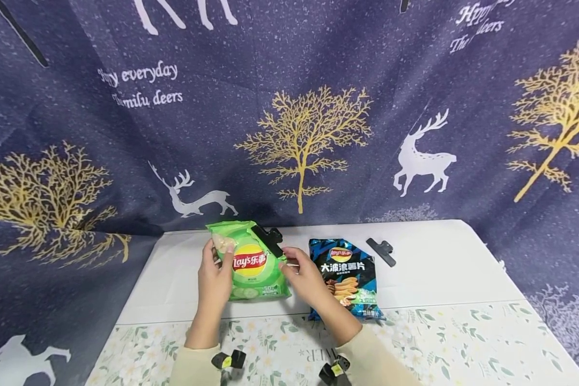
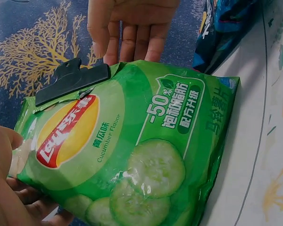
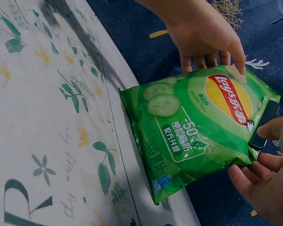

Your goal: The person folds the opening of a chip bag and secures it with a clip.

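A green Lay's cucumber chip bag stands tilted up between both hands. A black bag clip is clamped slantwise across its upper right corner. My left hand grips the bag's left side, thumb on the front and fingers behind. The right hand is at the bag's right edge, just below the clip's lower end. In the right wrist view, its thumb overlaps the clip and its other fingers lie at the bag's edge, partly behind it.
A dark blue Lay's chip bag lies on the table right of the green one, partly behind the right forearm. Beyond its top right corner lies a second black clip. A deer-patterned curtain hangs behind the white and floral table covering.
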A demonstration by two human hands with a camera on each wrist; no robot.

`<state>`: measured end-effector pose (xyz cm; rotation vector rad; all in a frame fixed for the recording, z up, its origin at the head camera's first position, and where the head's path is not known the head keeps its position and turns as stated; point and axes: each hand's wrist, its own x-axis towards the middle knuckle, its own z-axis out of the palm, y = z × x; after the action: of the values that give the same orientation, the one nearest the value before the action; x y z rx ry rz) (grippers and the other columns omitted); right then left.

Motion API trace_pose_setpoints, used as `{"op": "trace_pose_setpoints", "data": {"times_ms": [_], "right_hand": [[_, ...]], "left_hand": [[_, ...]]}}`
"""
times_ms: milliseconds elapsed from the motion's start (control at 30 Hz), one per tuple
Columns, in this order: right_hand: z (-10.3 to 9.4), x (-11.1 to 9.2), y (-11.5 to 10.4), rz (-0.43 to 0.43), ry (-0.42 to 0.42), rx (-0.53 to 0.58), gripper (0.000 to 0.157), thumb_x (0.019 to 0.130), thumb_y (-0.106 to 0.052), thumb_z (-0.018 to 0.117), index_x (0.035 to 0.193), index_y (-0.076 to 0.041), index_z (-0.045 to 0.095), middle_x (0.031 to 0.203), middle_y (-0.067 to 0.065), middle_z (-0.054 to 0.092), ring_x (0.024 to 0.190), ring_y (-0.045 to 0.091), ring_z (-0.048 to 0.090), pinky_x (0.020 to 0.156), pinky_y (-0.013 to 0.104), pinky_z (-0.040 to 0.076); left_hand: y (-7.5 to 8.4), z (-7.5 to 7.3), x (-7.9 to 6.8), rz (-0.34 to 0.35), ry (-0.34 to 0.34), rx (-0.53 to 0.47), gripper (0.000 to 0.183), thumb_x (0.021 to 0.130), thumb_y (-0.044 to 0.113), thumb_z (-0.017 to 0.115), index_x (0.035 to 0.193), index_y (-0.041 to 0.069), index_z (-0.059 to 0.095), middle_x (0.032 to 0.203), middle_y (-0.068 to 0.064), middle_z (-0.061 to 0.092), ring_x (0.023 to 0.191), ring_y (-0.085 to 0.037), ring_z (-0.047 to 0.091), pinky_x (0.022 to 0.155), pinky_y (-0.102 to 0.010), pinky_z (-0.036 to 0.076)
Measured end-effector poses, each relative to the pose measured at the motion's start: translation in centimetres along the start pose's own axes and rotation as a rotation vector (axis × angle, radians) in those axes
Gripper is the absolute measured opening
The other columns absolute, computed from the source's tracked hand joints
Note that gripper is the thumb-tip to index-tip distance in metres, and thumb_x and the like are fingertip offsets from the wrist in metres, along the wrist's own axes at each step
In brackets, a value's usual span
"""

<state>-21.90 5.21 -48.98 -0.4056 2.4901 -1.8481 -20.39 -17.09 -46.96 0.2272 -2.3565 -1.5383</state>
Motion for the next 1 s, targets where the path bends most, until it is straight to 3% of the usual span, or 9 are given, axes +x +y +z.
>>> {"op": "trace_pose_setpoints", "data": {"times_ms": [133, 467, 667, 800, 1000], "right_hand": [[0.0, -0.2, 0.1, 0.008, -0.008, -0.007, 0.044, 0.101, -0.024, 0.061, 0.142, -0.009, 0.055, 0.135, 0.014, 0.06, 0.12, 0.029, 0.063, 0.101, 0.042, 0.054], [0.0, -0.7, 0.0, 0.117, -0.099, -0.036, 0.057, 0.102, -0.03, 0.058, 0.156, -0.027, 0.04, 0.142, 0.012, 0.061, 0.124, 0.027, 0.065, 0.098, 0.045, 0.056], [0.1, -0.8, 0.2, 0.135, -0.16, 0.037, 0.063, 0.104, -0.031, 0.055, 0.16, -0.017, 0.03, 0.151, 0.017, 0.049, 0.135, 0.034, 0.055, 0.106, 0.05, 0.05], [0.4, -0.8, 0.3, 0.127, -0.156, 0.07, 0.058, 0.105, -0.031, 0.053, 0.155, -0.008, 0.033, 0.151, 0.018, 0.047, 0.138, 0.036, 0.052, 0.109, 0.049, 0.049], [0.5, -0.8, 0.5, 0.148, -0.158, 0.063, 0.059, 0.106, -0.029, 0.052, 0.157, -0.009, 0.032, 0.154, 0.016, 0.046, 0.14, 0.035, 0.05, 0.11, 0.049, 0.047]], "left_hand": [[-0.1, 0.3, -0.1, 0.003, 0.009, -0.019, 0.067, 0.105, 0.044, 0.049, 0.158, 0.01, 0.027, 0.148, -0.021, 0.049, 0.135, -0.038, 0.051, 0.112, -0.055, 0.044], [-0.6, 0.7, 0.0, 0.013, -0.003, -0.013, 0.069, 0.105, 0.04, 0.051, 0.162, 0.018, 0.019, 0.155, -0.021, 0.042, 0.142, -0.039, 0.044, 0.113, -0.057, 0.041], [-1.0, 0.9, 0.0, 0.009, -0.027, 0.022, 0.075, 0.105, 0.038, 0.053, 0.164, 0.025, 0.01, 0.163, -0.017, 0.033, 0.149, -0.035, 0.036, 0.121, -0.056, 0.031], [-1.2, 1.0, 0.1, -0.003, -0.047, 0.039, 0.076, 0.104, 0.04, 0.053, 0.164, 0.028, 0.007, 0.165, -0.014, 0.029, 0.152, -0.033, 0.032, 0.123, -0.055, 0.027], [-1.5, 1.0, 0.4, -0.018, -0.082, 0.071, 0.079, 0.104, 0.043, 0.051, 0.164, 0.026, 0.003, 0.168, -0.014, 0.022, 0.154, -0.036, 0.027, 0.124, -0.058, 0.023]]}}
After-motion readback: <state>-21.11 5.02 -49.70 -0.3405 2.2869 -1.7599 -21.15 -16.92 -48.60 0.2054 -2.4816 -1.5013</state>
